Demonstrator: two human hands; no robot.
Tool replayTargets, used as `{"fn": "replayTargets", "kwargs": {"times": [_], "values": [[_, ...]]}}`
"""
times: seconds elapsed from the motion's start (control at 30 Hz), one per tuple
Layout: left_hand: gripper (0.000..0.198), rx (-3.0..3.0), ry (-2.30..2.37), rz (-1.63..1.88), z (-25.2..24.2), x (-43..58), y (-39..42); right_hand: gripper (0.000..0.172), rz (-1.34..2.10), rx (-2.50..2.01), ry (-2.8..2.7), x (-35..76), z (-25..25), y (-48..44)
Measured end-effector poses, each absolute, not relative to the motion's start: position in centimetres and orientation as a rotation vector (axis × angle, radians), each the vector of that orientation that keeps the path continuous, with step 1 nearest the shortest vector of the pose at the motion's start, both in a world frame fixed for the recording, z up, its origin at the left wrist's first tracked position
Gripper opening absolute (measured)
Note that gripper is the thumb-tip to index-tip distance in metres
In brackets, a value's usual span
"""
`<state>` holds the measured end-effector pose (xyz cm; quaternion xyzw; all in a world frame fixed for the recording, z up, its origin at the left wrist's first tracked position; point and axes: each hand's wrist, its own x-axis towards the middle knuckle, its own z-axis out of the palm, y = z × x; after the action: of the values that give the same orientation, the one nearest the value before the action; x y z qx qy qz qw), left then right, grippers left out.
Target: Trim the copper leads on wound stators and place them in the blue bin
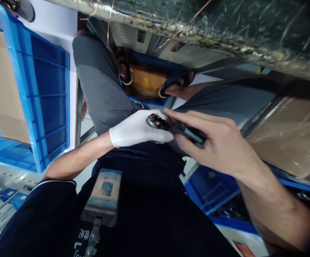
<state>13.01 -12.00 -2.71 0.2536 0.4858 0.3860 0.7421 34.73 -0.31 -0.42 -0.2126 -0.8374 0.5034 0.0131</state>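
Below bench edge (219, 46), hands (133, 130) at coppery part (158, 121), crate rim (22, 89) apart

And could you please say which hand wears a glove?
The left hand: a white glove covers it, while the right hand is bare.

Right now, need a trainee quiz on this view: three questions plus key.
1. Which hand wears the white glove?
2. True or false: the badge rests on the front of the dark shirt.
3. The right hand holds: (a) a white cup, (b) a dark-and-teal tool, (c) a sheet of paper.

Key: 1. The left hand, which holds a round part with copper-coloured bits. 2. True. 3. b.
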Motion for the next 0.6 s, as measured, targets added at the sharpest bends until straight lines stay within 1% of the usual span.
{"fn": "replayTargets", "kwargs": {"times": [0.07, 0.1, 0.13, 0.2, 0.23, 0.27, 0.33, 0.37, 0.4, 0.5, 0.53, 0.6], "values": [[0.012, 0.369, 0.906, 0.885, -3.3, 13.4, -12.3, 0.077, 1.588, -0.692, -2.506, 34.0, -1.0, -0.9], [0.012, 0.306, 0.858, 0.903, -3.5, 13.6, -12.6, 0.079, 1.594, -0.706, -2.454, 33.7, -1.2, -1.3], [0.015, 0.266, 0.837, 0.920, -3.6, 13.8, -13.0, 0.076, 1.608, -0.716, -2.411, 33.4, -1.4, -1.5], [0.027, 0.277, 0.886, 0.978, -3.7, 13.6, -14.1, 0.065, 1.701, -0.746, -2.337, 33.0, -1.7, -1.6], [0.033, 0.360, 0.950, 1.018, -3.7, 13.2, -14.7, 0.060, 1.796, -0.763, -2.292, 32.9, -1.8, -1.5], [0.045, 0.505, 1.049, 1.066, -3.6, 12.8, -15.4, 0.055, 1.929, -0.780, -2.233, 32.8, -2.0, -1.2], [0.079, 0.942, 1.285, 1.115, -3.4, 11.6, -16.5, 0.047, 2.255, -0.803, -2.060, 32.7, -2.4, -0.5], [0.089, 1.178, 1.393, 1.093, -3.3, 11.1, -16.9, 0.042, 2.410, -0.807, -1.965, 32.5, -2.7, -0.3], [0.090, 1.385, 1.485, 1.043, -3.1, 10.7, -17.2, 0.039, 2.540, -0.807, -1.885, 32.2, -2.9, -0.2], [0.057, 1.687, 1.662, 0.894, -2.0, 9.9, -18.0, 0.046, 2.748, -0.795, -1.747, 30.5, -3.5, -0.9], [0.051, 1.688, 1.699, 0.879, -1.5, 9.5, -18.4, 0.046, 2.779, -0.776, -1.709, 29.9, -3.5, -1.3], [0.052, 1.623, 1.759, 0.888, -0.2, 8.1, -19.9, 0.042, 2.802, -0.710, -1.668, 28.9, -3.3, -2.0]]}}
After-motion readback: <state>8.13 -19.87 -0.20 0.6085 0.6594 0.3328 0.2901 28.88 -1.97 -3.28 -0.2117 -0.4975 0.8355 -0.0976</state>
